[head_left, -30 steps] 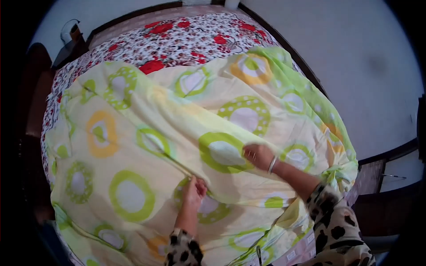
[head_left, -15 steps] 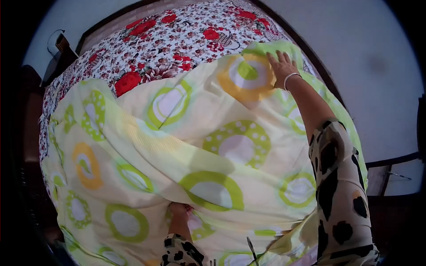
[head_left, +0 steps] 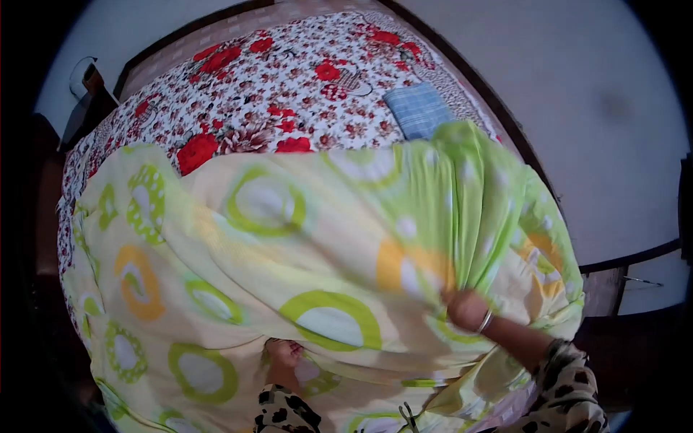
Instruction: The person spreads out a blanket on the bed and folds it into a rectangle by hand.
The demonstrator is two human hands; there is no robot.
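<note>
A large pale yellow blanket (head_left: 202, 267) with green and orange ring patterns covers the near part of the bed. My right hand (head_left: 468, 310), with a bangle at its wrist, is closed on the blanket at the right. Green folds stretch taut from that grip toward the far edge. Close to the bottom middle, my left hand (head_left: 285, 352) is closed on a fold of the same blanket, its fingertips partly tucked against the cloth.
A white bedsheet (head_left: 238, 86) with red flowers lies beyond the blanket. On it rests a folded blue checked cloth (head_left: 417, 110), partly bordered by the blanket. A dark object (head_left: 88, 108) stands at the far left. A pale wall (head_left: 570, 79) runs along the right.
My right hand has gone from lying spread on the blanket's far right corner to gripping it much nearer me. The far edge has bunched and drawn back, uncovering the blue checked cloth.
</note>
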